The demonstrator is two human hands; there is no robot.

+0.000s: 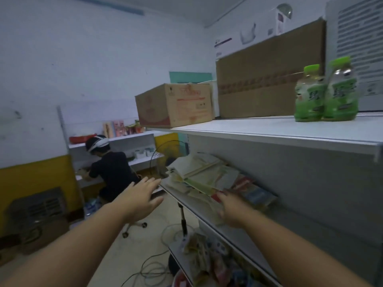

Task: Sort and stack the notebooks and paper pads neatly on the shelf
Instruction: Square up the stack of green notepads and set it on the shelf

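We see the notebooks (203,175) as a loose, slanted heap of cream and pale green covers on the middle shelf (187,204). Our left hand (143,195) hovers spread wide near its far-left end. Our right hand (230,210) lies on the near papers, and we cannot tell its grip through the blur. Green bottles (325,94) and a cardboard box (176,104) stand on the white board above.

Small shop or its stockroom. White metal store shelf (269,132) on the right: cardboard boxes (176,104) and two green drink bottles (325,96) on its top level, loose notebooks (207,175) one level under, packets (207,262) lower still. Left of the shelf, a wall rack (132,137) of goods with a person (112,170) crouched there.
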